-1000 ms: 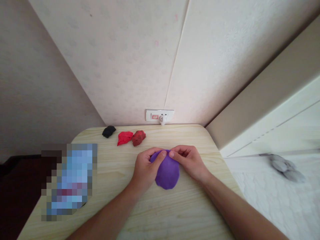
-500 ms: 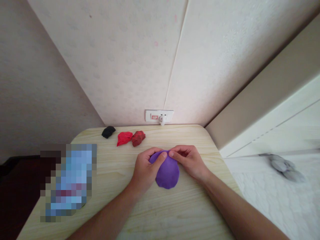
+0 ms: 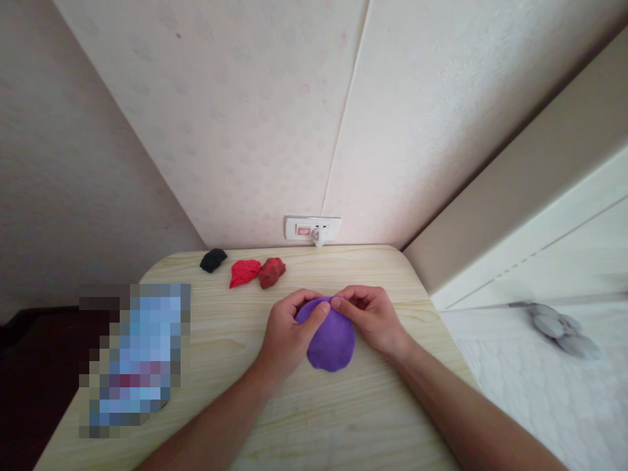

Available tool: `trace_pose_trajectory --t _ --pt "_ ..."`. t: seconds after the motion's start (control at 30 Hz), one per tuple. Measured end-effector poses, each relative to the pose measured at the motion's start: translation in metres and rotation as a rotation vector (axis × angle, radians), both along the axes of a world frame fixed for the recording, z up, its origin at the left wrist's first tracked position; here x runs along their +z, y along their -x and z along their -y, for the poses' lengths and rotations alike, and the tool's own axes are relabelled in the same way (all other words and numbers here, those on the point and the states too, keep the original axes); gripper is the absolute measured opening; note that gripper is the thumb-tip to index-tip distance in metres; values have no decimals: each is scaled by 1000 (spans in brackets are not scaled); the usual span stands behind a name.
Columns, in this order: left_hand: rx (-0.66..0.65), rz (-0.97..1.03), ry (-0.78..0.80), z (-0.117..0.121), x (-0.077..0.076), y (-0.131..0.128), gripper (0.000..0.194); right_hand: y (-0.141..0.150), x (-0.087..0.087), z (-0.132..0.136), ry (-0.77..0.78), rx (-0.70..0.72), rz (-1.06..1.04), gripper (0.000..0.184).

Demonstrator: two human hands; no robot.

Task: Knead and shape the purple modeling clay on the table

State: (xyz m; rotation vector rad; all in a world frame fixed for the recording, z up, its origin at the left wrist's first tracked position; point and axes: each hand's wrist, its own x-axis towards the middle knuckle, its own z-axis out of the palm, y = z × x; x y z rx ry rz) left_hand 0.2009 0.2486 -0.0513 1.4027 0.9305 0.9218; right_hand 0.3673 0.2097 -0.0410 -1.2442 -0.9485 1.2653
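Between my hands is a flat, roundish purple sheet of what looks like modelling clay [image 3: 331, 340], its broad face turned toward me and its lower edge slightly uneven. My left hand [image 3: 293, 333] pinches its upper left part, thumb across the front and fingers behind. My right hand [image 3: 375, 317] grips the top right edge between thumb and fingers, close to the left thumb tip. The fingers behind the sheet are partly hidden. Beyond my hands lie a bright red lump [image 3: 244, 272], a brownish-red lump [image 3: 271, 272] touching or nearly touching it, and a black lump [image 3: 213, 260].
The light wooden table [image 3: 304, 418] meets a papered wall at its back. A wall socket [image 3: 313, 228] with a white plug sits just above that edge. On the left lies a blurred-out bluish item [image 3: 140, 360]. To the right are white quilted bedding [image 3: 520, 392] and a grey object [image 3: 559, 330].
The purple sheet has shifted very slightly to the right and looks a little rounder at its right edge. Both hands keep their pinch on it.
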Motion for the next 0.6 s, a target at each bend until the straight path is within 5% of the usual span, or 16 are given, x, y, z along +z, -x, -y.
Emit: trace_pose_trajectory --t 0.6 --pt "102 46 69 -2 1 1 29 0 -3 0 0 -18 -51 29"
